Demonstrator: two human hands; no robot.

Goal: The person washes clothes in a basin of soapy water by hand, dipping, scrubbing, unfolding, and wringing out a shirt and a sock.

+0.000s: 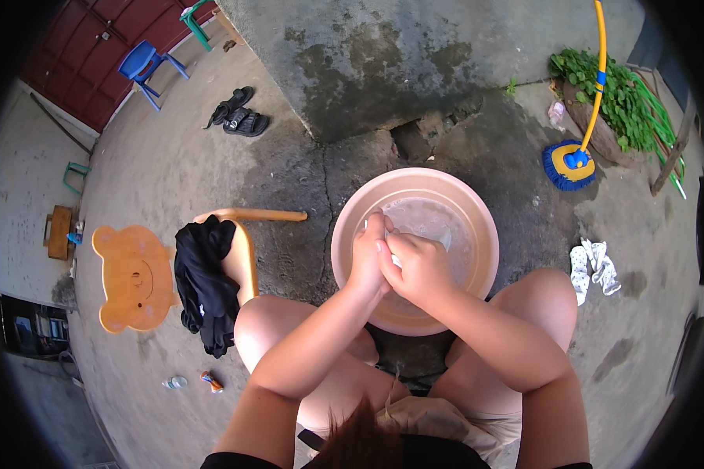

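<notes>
Over a pale pink plastic basin of cloudy, sudsy water, my two hands are closed together. My left hand presses against my right hand, fingers wrapped round a small white cloth. Only bits of that cloth show between the fingers; most is hidden, so its exact kind is unclear. Something whitish also shows in the water just right of my right hand. The basin stands on the ground between my knees.
At left, a yellow bear-shaped chair carries black clothing. White dotted socks lie on the concrete at right. Farther off are a mop, black sandals, a blue chair and a concrete wall.
</notes>
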